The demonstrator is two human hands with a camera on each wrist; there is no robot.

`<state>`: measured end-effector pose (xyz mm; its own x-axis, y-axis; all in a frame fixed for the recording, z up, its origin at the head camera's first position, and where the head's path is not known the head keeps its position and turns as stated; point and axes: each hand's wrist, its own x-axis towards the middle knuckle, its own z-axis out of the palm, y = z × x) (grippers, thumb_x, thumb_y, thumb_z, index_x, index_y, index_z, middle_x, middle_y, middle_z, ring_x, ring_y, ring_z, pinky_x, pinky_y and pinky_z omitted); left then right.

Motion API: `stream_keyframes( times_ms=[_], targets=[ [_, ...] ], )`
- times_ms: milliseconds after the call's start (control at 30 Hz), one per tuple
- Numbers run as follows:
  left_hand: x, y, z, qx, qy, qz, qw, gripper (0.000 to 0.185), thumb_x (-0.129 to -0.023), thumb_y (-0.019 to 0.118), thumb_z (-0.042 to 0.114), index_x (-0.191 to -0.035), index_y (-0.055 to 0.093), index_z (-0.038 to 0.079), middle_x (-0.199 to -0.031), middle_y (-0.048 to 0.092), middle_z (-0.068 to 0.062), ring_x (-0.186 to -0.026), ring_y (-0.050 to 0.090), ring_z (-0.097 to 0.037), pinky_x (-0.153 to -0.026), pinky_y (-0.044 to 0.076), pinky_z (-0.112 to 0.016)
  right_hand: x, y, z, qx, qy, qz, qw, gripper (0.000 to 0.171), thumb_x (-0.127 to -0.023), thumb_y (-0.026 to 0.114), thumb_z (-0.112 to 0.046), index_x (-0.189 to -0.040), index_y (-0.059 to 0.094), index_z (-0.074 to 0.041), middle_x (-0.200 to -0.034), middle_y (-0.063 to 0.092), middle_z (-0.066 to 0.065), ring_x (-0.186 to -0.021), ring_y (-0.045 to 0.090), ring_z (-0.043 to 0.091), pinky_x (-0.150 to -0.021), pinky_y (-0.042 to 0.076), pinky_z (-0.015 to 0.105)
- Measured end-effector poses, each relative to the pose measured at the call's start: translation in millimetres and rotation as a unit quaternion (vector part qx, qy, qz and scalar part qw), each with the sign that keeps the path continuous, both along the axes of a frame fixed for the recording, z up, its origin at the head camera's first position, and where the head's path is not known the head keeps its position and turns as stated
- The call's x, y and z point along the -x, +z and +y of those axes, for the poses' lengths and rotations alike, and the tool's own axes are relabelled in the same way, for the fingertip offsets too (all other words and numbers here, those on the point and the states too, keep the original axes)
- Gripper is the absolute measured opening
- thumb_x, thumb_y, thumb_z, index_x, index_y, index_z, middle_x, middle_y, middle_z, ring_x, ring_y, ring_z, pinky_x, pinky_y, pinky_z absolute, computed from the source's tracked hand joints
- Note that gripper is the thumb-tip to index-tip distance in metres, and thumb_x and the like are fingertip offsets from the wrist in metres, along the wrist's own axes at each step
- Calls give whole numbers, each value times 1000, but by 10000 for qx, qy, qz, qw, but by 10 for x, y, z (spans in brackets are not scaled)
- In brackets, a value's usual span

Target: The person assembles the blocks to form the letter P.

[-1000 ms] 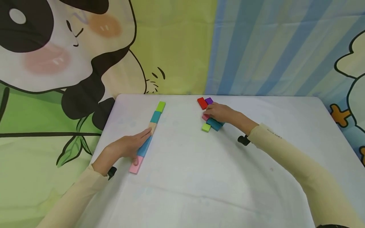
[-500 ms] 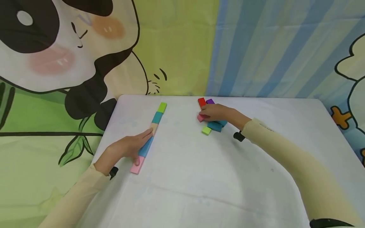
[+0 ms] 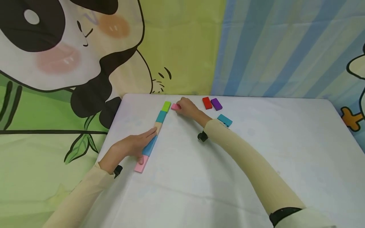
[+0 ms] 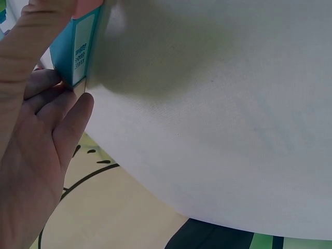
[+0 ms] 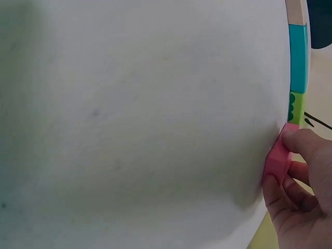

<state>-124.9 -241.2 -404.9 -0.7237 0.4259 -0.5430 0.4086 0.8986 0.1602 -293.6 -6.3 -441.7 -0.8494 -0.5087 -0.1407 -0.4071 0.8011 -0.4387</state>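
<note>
A straight row of blocks lies on the white tabletop, seen in the head view: a lime green block (image 3: 166, 106) at the far end, then a teal block (image 3: 161, 116), a beige block (image 3: 158, 126), a blue block (image 3: 149, 147) and a light pink block (image 3: 139, 167) nearest me. My left hand (image 3: 129, 147) rests along the row, fingers extended to the beige block, thumb on the light pink one. My right hand (image 3: 188, 108) pinches a deeper pink block (image 5: 278, 155) between thumb and fingers, right by the lime green end.
A red block (image 3: 207, 103) and a purple block (image 3: 216, 104) lie side by side near the table's back edge. A teal loose block (image 3: 225, 120) is partly behind my right sleeve. A cartoon-printed cloth (image 3: 176, 47) hangs behind the white table (image 3: 171, 196).
My right hand has taken the pink block from the loose pile and carried it left to the row's far end. The left hand stays on the row.
</note>
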Motion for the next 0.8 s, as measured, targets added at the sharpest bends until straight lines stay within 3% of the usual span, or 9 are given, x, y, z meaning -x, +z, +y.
stream_keyframes(
  times_ms=[167,367,567,667,800],
  targets=[
    [14,44,21,-8,-29,29,10000,133,-60,87,43,-157,3,10,-166,0,-7,-141,39,-30,-102,47,-46,3,21,-43,217,-152,-47,9996,36,-94,64,-24,-120,65,0,-107,59,11,-95,50,20,-85,46,30],
    [31,26,30,-51,3,-40,10000,134,-58,87,43,-157,2,11,-166,-2,-6,-141,38,-30,-103,47,-46,-8,-15,-60,93,-265,-59,9996,36,-94,63,-24,-122,64,-1,-109,59,11,-97,49,20,-85,45,28],
    [32,-18,38,-49,16,-54,10000,135,-58,87,43,-157,0,13,-166,-3,-5,-143,36,-30,-103,47,-46,-100,24,-5,6,-262,155,9995,47,-95,62,-32,-133,57,-4,-118,59,12,-104,51,22,-90,47,30],
    [25,-32,34,-82,-19,-11,10000,135,-58,87,43,-157,1,12,-166,-3,-5,-140,39,-30,-102,48,-45,-242,138,230,-4,-71,442,9990,53,-96,60,-36,-140,51,-7,-128,57,13,-114,52,24,-96,48,35],
    [8,-33,-2,-135,28,2,9999,135,-58,88,43,-157,1,12,-166,-1,-6,-137,43,-32,-100,49,-45,-523,258,856,-220,214,1091,9936,47,-94,64,-29,-135,56,-7,-130,57,16,-119,52,30,-97,50,43]
  ],
)
